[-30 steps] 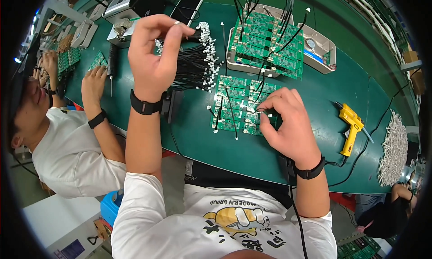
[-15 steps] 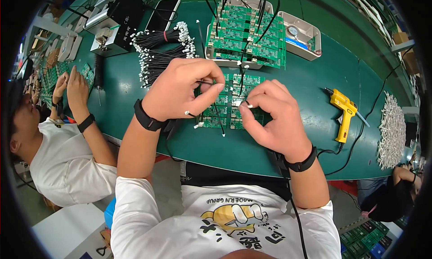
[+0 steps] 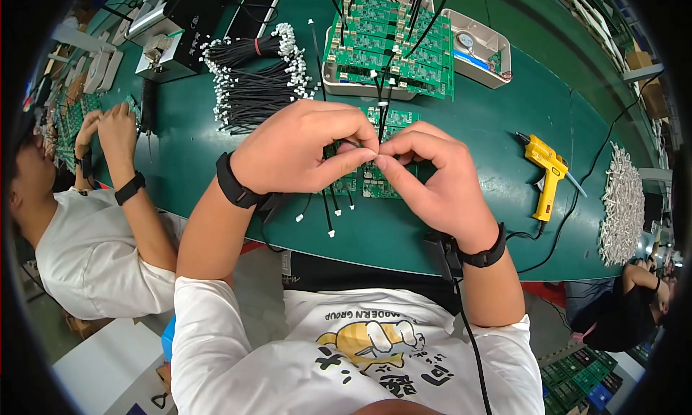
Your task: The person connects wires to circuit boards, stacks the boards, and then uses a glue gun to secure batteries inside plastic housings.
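My left hand [image 3: 306, 148] is closed around several thin black cables [image 3: 327, 206], whose white plugs dangle below the palm. Its thumb and forefinger meet the fingertips of my right hand [image 3: 441, 177], which is also pinched. Between the fingertips a small pale cable end barely shows; most of it is hidden. Beneath both hands lies a panel of green circuit boards [image 3: 378, 188] on the green table, largely covered. Upright black cables with white plugs rise just behind the fingertips.
Behind stands a stack of green boards [image 3: 396, 43] on a grey tray, beside another grey case [image 3: 497, 36]. A large cable bundle [image 3: 259, 90], phone [image 3: 254, 11] and black machine [image 3: 180, 40] lie left. Right are a yellow glue gun [image 3: 548, 177] and white sticks [image 3: 623, 206]. A co-worker [image 3: 101, 249] sits left.
My hands have come together, fingertips meeting over the boards. The right hand moved left and the left hand slightly right. The dangling cable ends now hang lower.
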